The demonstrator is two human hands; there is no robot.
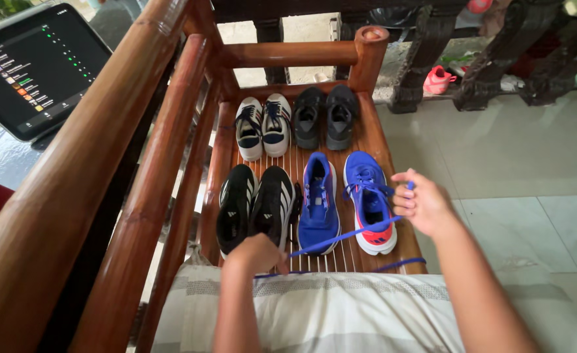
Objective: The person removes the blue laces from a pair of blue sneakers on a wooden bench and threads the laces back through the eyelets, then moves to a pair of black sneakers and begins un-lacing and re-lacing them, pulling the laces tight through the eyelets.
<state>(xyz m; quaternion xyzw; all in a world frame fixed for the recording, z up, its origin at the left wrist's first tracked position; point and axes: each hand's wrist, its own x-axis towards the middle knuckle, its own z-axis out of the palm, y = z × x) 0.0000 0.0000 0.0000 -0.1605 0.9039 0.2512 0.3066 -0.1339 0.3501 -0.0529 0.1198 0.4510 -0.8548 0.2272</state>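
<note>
Currently on the bench: eight shoes in four pairs, set in two rows on the slatted seat of a bamboo bench [367, 134].

Far row: one white pair with dark trim [262, 126], one black pair [324, 116], both side by side, toes toward the camera.

Near row: one black pair with white stripes [255, 204], then one blue pair. The left blue shoe [318, 202] shows open eyelets and no lace that I can make out. The right blue shoe [370, 199], with red and white at the toe, carries lacing across its upper part.

Item in hand: one blue shoelace [344, 235], drawn taut across the front of the blue pair. The right hand [422, 204] is curled, pinching one end of the lace just beside the right blue shoe. The left hand [257, 253] is closed in a pinch on the lace low in front of the striped black pair. A further stretch of lace lies along the bench's front edge, touching a striped grey cushion [340, 310].

Status, as judged: the white, black and striped pairs look finished and in place; the lacing of the blue pair appears partly done, with one shoe apparently bare and the lace not yet threaded.

Also present: a dark tablet [33, 65] at upper left; a pink shoe [439, 80] on the tiled floor [530, 189] beyond.
</note>
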